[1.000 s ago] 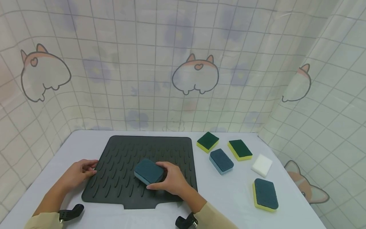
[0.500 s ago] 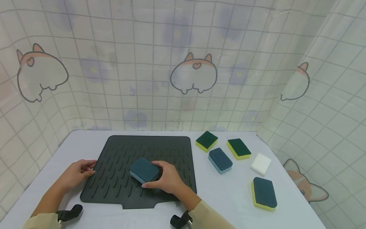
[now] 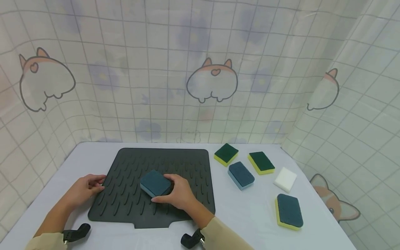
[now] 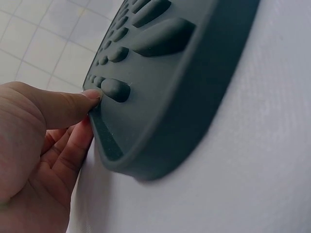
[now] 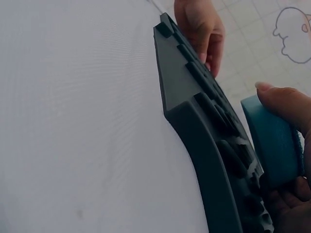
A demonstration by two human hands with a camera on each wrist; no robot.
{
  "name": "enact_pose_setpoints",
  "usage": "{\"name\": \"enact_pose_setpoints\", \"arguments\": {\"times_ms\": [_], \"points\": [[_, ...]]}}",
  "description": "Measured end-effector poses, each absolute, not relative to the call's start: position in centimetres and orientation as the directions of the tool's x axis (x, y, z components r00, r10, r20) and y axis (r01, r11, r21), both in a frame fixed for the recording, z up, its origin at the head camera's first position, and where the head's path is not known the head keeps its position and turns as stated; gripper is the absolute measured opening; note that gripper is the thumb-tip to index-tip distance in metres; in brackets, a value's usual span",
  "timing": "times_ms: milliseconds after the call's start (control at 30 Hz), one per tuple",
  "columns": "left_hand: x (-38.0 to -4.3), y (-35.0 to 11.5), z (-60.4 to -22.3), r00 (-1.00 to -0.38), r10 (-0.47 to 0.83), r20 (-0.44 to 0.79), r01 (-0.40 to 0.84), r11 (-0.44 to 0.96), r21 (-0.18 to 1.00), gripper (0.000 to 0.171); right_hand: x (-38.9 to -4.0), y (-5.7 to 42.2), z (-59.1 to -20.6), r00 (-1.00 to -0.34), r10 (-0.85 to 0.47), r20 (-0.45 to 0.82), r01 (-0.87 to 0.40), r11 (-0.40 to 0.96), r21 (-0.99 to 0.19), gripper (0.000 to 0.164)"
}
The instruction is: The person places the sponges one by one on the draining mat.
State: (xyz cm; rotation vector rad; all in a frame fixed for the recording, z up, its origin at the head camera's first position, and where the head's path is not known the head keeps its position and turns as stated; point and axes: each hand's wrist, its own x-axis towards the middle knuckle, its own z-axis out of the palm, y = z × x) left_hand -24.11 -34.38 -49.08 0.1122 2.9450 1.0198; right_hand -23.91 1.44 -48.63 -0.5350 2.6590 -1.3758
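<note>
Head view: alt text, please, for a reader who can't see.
The right hand holds a blue sponge over a dark ridged mat, while the left hand pinches the mat's left edge. Four more sponges and a white block lie on the table to the right.

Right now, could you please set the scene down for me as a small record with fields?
Left hand: pinches the left rim of the dark ridged mat
Right hand: grips a blue scouring sponge over that mat; contact between them unclear
Right of mat, farther back: left green-topped yellow sponge, right green-topped yellow sponge, loose blue sponge, white sponge
Right of mat, nearest person: large dark-topped yellow sponge
Surface: white table
Backdrop: gridded corgi-print curtain
</note>
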Motion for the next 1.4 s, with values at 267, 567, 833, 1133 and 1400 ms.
{"name": "enact_pose_setpoints", "arguments": {"times_ms": [267, 567, 833, 1133, 1400], "points": [[-24.1, -34.4, -49.0, -0.996, 0.092, 0.016, 0.082, 0.78, 0.62, 0.049, -24.1, 0.9, -48.3, -0.934, -0.347, 0.087, -0.281, 0.561, -0.779, 0.09], [-24.1, -34.4, -49.0, -0.997, 0.082, 0.0, 0.064, 0.784, 0.617, 0.049, -24.3, -0.4, -47.9, -0.937, -0.34, 0.081, -0.281, 0.593, -0.755, 0.09], [-24.1, -34.4, -49.1, -0.997, 0.072, -0.019, 0.044, 0.78, 0.624, 0.051, -24.4, -1.3, -47.6, -0.939, -0.332, 0.085, -0.282, 0.607, -0.743, 0.089], [-24.0, -34.4, -49.2, -0.997, 0.07, -0.019, 0.043, 0.779, 0.625, 0.051, -24.5, -2.1, -47.4, -0.945, -0.32, 0.069, -0.269, 0.636, -0.724, 0.088], [-23.9, -34.4, -49.1, -0.996, 0.087, -0.008, 0.064, 0.783, 0.618, 0.05, -24.7, -2.8, -47.5, -0.946, -0.317, 0.065, -0.265, 0.642, -0.719, 0.089]]}}
